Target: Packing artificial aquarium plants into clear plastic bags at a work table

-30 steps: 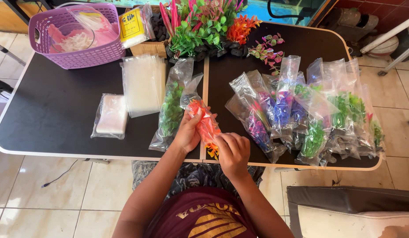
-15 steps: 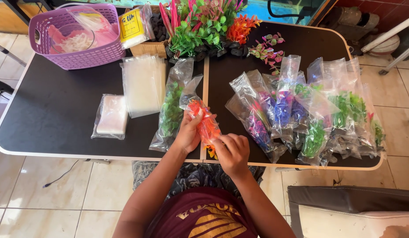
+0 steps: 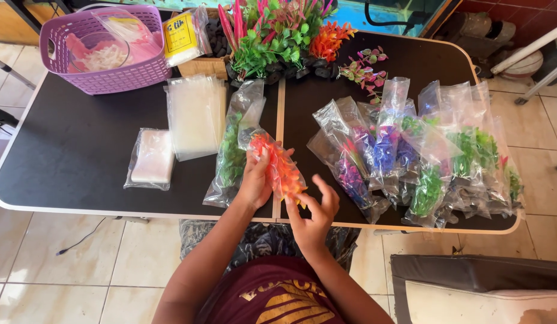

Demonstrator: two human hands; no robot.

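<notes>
**Orange plant going in the bag**

Black table (image 3: 80, 162) below, and at its far left corner a purple basket (image 3: 104, 54) holding plastic bags. Near the table's front edge, the left hand (image 3: 254, 180) grips a clear bag (image 3: 272, 159) with an orange plastic plant (image 3: 278, 168) inside, long axis slanting away-left. Right hand (image 3: 314, 216) spread wide, fingertips at the plant's base.

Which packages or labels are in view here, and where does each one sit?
Yellow-labelled packet: table's back edge, beside purple basket; rectangular.
Clear bag stack: centre-left, whitish.
Small clear packet: left, flat.
Orange plant bag: in left hand.
Filled plant bags: right, overlapping.
</notes>
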